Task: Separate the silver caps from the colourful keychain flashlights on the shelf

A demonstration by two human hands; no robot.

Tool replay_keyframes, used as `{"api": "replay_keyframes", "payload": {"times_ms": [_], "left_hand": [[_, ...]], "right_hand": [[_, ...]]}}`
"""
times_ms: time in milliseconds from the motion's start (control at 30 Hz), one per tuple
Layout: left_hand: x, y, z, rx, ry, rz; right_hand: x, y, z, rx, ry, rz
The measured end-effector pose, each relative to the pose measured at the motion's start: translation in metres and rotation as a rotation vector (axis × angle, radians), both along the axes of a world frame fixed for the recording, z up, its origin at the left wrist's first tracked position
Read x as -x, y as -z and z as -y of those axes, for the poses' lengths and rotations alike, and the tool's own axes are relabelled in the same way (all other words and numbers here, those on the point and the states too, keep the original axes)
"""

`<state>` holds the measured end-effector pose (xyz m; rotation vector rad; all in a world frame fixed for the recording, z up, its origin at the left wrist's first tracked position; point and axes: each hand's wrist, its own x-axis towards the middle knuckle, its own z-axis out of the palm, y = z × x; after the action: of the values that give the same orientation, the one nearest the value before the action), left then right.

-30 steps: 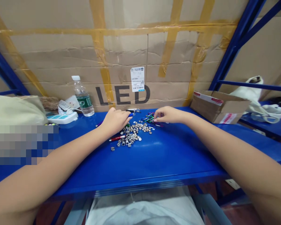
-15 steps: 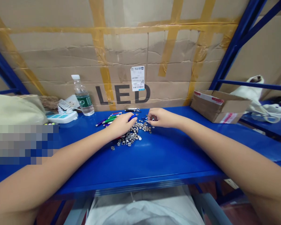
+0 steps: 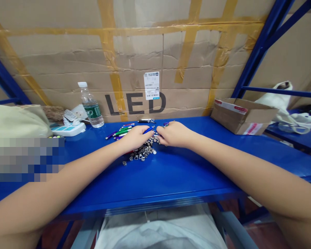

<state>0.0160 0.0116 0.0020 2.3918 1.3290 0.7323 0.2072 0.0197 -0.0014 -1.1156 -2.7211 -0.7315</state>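
Note:
My left hand point(image 3: 138, 137) is closed around a blue pen barrel point(image 3: 148, 129), its tip pointing right. Close to that tip, my right hand point(image 3: 172, 134) has its fingers pinched together; what they hold, if anything, is hidden. Under and between both hands lies a pile of small silvery metal parts point(image 3: 145, 152) on the blue table point(image 3: 160, 180). Several green, blue and purple pens point(image 3: 121, 132) lie left of my left hand. Behind the hands rest a few black and silver pen pieces point(image 3: 146, 121), and part of a purplish piece shows behind my right hand.
A water bottle point(image 3: 91, 105) and a white power strip point(image 3: 69, 128) stand at the back left, beside a pale bag point(image 3: 18, 119). To the right is an open cardboard box point(image 3: 242, 116). A large cardboard panel point(image 3: 197, 69) closes off the back.
My right hand has moved left and slightly toward me, closer to the blue pen barrel, and now covers part of the metal pile. My left hand stays nearly in place.

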Motion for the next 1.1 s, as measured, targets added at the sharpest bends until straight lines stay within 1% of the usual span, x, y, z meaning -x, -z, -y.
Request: {"api": "replay_keyframes", "payload": {"times_ms": [133, 267, 300, 367, 467, 567, 667, 800, 867, 933, 1033, 1067, 1100], "left_hand": [[-0.001, 0.001, 0.001, -0.056, -0.015, -0.063], [0.003, 0.000, -0.002, -0.168, -0.016, -0.117], [0.004, -0.001, -0.003, -0.159, -0.012, -0.124], [0.006, 0.000, -0.004, -0.075, 0.015, -0.111], [0.007, 0.001, -0.004, 0.032, 0.097, -0.065], [0.005, 0.001, -0.001, 0.012, 0.143, -0.057], [0.002, 0.000, 0.002, -0.013, 0.133, -0.051], [-0.001, 0.001, 0.002, 0.012, 0.100, 0.020], [-0.001, 0.001, -0.003, 0.016, 0.062, 0.058], [0.000, -0.003, -0.012, 0.009, 0.031, 0.033], [0.000, -0.017, -0.038, 0.024, 0.061, -0.157], [-0.001, -0.023, -0.048, 0.018, 0.077, -0.237], [-0.003, -0.027, -0.060, -0.021, 0.075, -0.313]], "right_hand": [[0.006, 0.002, 0.002, 0.026, 0.096, -0.027], [0.004, -0.004, 0.001, 0.075, 0.212, -0.126], [0.002, -0.006, 0.000, 0.083, 0.232, -0.158], [-0.001, -0.009, -0.001, 0.095, 0.255, -0.212], [0.000, -0.010, 0.000, 0.124, 0.251, -0.255], [0.005, -0.009, 0.004, 0.157, 0.232, -0.255], [0.008, -0.009, 0.006, 0.165, 0.228, -0.261], [0.007, -0.010, 0.005, 0.155, 0.227, -0.267], [0.006, -0.010, 0.002, 0.156, 0.234, -0.261], [0.003, -0.009, -0.003, 0.179, 0.227, -0.274], [-0.007, -0.006, -0.016, 0.262, 0.200, -0.360], [-0.012, -0.005, -0.021, 0.286, 0.205, -0.401], [-0.017, -0.004, -0.026, 0.303, 0.218, -0.441]]}}
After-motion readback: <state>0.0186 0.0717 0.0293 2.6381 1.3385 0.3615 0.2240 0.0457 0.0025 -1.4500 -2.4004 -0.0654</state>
